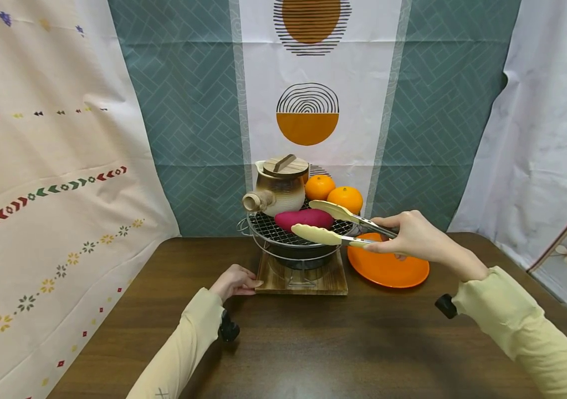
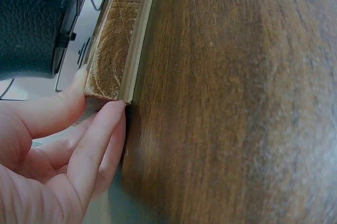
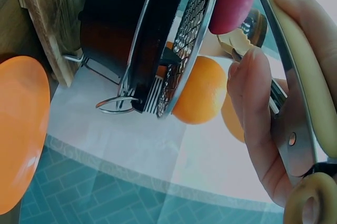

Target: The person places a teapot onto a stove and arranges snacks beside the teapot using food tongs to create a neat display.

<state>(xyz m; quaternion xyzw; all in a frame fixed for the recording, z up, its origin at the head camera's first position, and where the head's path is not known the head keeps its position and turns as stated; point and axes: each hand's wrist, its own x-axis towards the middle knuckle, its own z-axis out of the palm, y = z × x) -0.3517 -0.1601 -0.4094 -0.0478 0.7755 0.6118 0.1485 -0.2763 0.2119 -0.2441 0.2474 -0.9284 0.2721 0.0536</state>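
Observation:
My right hand (image 1: 415, 238) holds kitchen tongs (image 1: 315, 234) with cream tips and metal arms. The arms stand spread, one tip behind and one in front of the right part of a purple-red sweet potato (image 1: 288, 220). Whether the tips touch it, I cannot tell. The sweet potato lies on the wire mesh of a round black tabletop grill (image 1: 263, 226). Under the grill is a square wooden board (image 1: 330, 280). At its front left corner my left hand (image 1: 237, 280) pinches the board; the left wrist view shows the thumb on top and fingers at the edge.
A clay side-handled pot (image 1: 285, 194) with a wooden lid (image 1: 293, 166) stands on the mesh's back left. Two oranges, a rear one (image 1: 320, 187) and a nearer one (image 1: 347, 197), sit behind the sweet potato. Right of the board lies an orange plate (image 1: 388, 271) on the brown table (image 1: 313, 343).

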